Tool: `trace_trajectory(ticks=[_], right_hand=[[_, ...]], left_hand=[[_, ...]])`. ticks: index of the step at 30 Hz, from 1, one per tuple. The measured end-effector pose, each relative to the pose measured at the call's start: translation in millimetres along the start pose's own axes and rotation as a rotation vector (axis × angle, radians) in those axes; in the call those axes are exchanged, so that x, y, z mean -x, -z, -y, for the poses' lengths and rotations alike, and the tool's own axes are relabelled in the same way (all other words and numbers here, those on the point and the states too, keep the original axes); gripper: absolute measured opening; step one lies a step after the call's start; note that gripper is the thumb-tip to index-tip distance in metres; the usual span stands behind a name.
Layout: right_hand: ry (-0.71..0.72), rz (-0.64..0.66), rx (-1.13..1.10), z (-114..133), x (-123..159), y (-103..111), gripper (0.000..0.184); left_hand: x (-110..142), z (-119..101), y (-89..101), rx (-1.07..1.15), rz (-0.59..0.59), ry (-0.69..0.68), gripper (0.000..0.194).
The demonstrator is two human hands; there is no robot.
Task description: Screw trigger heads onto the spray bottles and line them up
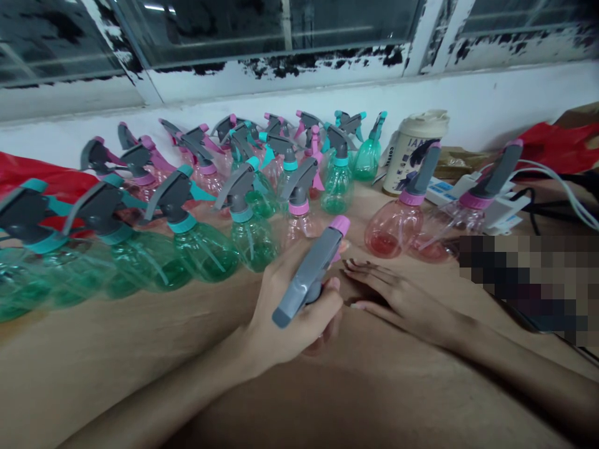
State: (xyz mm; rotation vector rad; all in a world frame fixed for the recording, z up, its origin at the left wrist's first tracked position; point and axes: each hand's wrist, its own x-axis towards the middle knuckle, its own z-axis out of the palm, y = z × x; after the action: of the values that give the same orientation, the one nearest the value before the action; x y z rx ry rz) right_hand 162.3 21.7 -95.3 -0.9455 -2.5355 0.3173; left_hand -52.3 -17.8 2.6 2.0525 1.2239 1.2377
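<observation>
My left hand (292, 299) is wrapped round a spray bottle (306, 274) with a grey trigger head and a pink nozzle. Most of its clear pinkish body is hidden by my fingers. To the right, my right hand (393, 290) lies on the tabletop with its fingers stretched out, holding nothing. Just beyond it stands a pink spray bottle (393, 227), with another pink spray bottle (444, 224) beside that one. Left of my hands, green spray bottles (206, 252) with turquoise collars stand in a row.
More pink and green spray bottles (339, 178) crowd the back by the wall. A paper coffee cup (414, 149) stands near a white power strip (500, 215) with cables. Red plastic (556, 146) lies at the far right, and more red plastic (28, 174) at the left.
</observation>
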Motion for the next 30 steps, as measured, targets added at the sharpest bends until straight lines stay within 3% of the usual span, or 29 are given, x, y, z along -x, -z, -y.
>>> trace_trajectory(ticks=[10, 30], right_hand=[[0.0, 0.017, -0.003, -1.0, -0.1, 0.1, 0.054], [-0.002, 0.053, 0.018, 0.3, -0.9, 1.1, 0.055]], left_hand=[[-3.4, -4.1, 5.7, 0.006, 0.08, -0.011, 0.011], [-4.3, -2.9, 5.6, 0.063, 0.077, -0.043, 0.012]])
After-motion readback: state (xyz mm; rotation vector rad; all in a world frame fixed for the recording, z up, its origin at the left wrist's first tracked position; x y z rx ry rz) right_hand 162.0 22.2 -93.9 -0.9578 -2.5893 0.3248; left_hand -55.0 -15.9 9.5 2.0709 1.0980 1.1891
